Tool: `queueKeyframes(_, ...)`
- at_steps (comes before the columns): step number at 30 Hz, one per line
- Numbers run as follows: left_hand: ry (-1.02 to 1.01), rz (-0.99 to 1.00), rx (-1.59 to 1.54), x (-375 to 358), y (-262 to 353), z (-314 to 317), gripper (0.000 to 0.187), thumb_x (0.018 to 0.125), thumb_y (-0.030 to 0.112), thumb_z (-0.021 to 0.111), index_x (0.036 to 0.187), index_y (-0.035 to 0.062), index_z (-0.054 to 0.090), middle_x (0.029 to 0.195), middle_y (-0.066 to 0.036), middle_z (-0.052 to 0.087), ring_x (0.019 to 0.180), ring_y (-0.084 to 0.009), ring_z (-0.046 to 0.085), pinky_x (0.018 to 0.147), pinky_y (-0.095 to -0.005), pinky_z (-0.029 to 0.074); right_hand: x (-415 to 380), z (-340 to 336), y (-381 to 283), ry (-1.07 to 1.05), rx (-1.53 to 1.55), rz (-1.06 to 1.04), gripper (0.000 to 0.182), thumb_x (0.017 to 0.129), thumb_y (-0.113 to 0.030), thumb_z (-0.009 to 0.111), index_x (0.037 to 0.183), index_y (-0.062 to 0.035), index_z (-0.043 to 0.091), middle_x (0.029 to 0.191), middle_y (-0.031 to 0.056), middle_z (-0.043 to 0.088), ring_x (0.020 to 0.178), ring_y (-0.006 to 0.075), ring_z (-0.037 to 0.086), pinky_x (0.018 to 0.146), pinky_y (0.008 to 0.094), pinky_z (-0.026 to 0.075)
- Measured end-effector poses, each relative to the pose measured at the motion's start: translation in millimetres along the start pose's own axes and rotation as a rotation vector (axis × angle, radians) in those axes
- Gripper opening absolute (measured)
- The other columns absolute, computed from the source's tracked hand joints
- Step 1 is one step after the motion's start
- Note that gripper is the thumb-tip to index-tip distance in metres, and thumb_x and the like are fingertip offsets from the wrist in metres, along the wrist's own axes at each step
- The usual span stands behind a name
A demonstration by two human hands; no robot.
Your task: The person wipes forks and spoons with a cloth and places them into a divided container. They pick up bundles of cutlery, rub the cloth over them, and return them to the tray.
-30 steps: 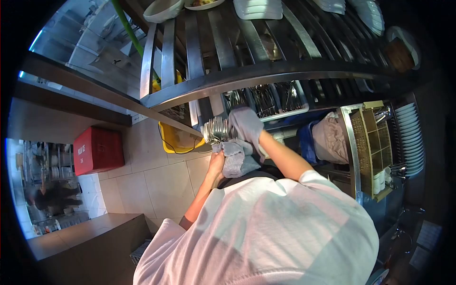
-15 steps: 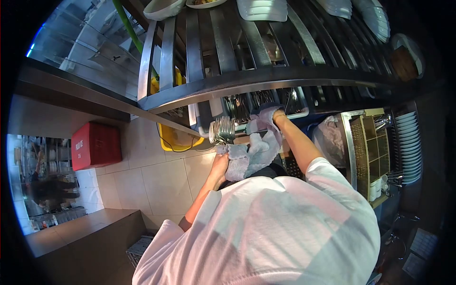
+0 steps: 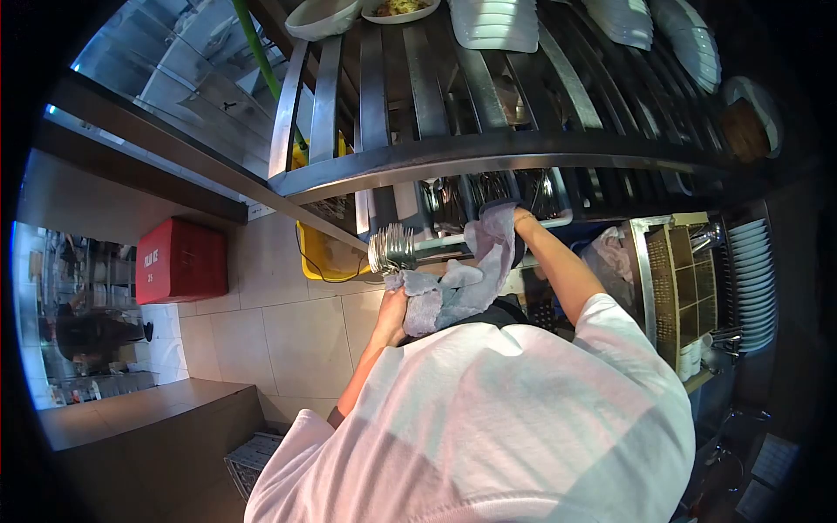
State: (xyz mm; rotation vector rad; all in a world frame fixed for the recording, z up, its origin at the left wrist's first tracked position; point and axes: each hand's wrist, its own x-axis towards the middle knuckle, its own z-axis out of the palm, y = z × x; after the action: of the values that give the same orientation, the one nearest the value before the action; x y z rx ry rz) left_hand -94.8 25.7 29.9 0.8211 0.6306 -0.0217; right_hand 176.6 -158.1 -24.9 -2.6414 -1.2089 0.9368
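Note:
My left hand [image 3: 394, 310] is closed around one end of a grey-blue cloth [image 3: 460, 292]. A bundle of metal forks [image 3: 391, 249] sticks up from that end, tines outward, its handles hidden in the cloth and grip. My right hand [image 3: 523, 223] is closed on the cloth's other end, near the front rim of a grey cutlery bin [image 3: 549, 220]; its fingers are mostly covered. Inside the bin, upright cutlery [image 3: 491, 185] fills several compartments.
A slatted metal rack [image 3: 418, 157] overhangs the bin, with stacked white dishes [image 3: 495, 24] on it. A yellow tub [image 3: 321, 260] and a red box [image 3: 181, 261] are at left. On the right are a divided crate [image 3: 684, 288] and upright plates [image 3: 751, 283].
My left hand and the forks have shifted slightly left, away from the bin's front. The cloth is stretched more upright toward my right hand. The camera view has shifted a little.

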Motion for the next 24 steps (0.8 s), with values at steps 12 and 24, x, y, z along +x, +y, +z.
queueKeyframes(12, 0.066, -0.072, 0.050, 2, 0, -13, 0.020, 0.086, 0.013, 0.045, 0.098, 0.0022, 0.057, 0.091, -0.008, 0.061, 0.080, -0.0180, 0.060, 0.069, -0.0300, 0.050, -11, 17, -53, 0.605, -0.080, -0.037, 0.022, 0.065, -0.028, 0.060, 0.072, -0.0070, 0.064, 0.072, 0.0158, 0.063, 0.065, 0.0327, 0.061, 0.057, 0.0402, 0.048)
queueKeyframes(24, 0.046, -0.061, 0.037, -5, 1, -10, 0.016, 0.086, 0.013, 0.049, 0.094, 0.0029, 0.058, 0.085, -0.006, 0.061, 0.076, -0.0160, 0.060, 0.066, -0.0298, 0.049, 44, 14, -66, 0.654, 0.022, 0.065, 0.022, 0.068, -0.026, 0.055, 0.074, -0.0070, 0.065, 0.074, 0.0188, 0.063, 0.069, 0.0358, 0.062, 0.059, 0.0426, 0.048)
